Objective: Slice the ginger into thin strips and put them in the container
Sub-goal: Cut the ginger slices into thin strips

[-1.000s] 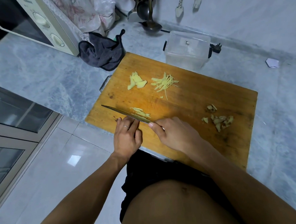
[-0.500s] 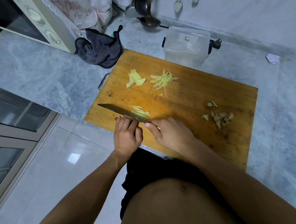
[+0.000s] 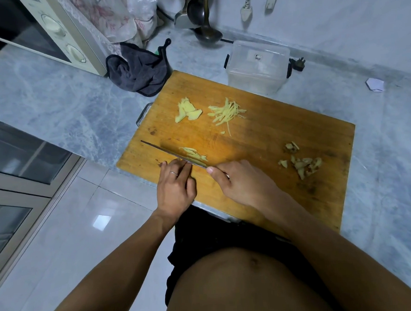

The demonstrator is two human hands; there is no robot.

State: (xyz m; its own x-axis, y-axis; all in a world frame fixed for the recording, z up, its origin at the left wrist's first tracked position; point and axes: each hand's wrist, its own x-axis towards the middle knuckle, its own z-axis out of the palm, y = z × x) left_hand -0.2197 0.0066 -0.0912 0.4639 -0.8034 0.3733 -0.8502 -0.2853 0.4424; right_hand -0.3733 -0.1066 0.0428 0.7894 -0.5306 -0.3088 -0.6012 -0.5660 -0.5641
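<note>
— Ginger [image 3: 195,156] first: where is it, and how are the hands set on it?

— The piece being cut lies near the front edge of the cutting board [image 3: 259,142], right against the knife [image 3: 165,151]. The right hand [image 3: 244,184] is curled round the handle, thumb laid forward toward the blade. The left hand [image 3: 176,188] steadies the ginger on the near side of the blade, fingers bent down onto it; whether the fingertips are tucked back cannot be told from this angle.

— So what would make this cut good?

— Probably keeping the left knuckles against the flat of the blade as a guide, stepping back a little after each stroke so the strips come out even. The blade looks long, so a forward-sliding stroke should beat a straight chop.

— And further out?

— A pile of finished strips [image 3: 226,113] and some flat slices [image 3: 187,110] wait at the far side of the board, peelings [image 3: 301,164] to the right. The clear container [image 3: 256,65] sits just beyond the board's far edge; none of the ginger looks to be in it yet.
</note>
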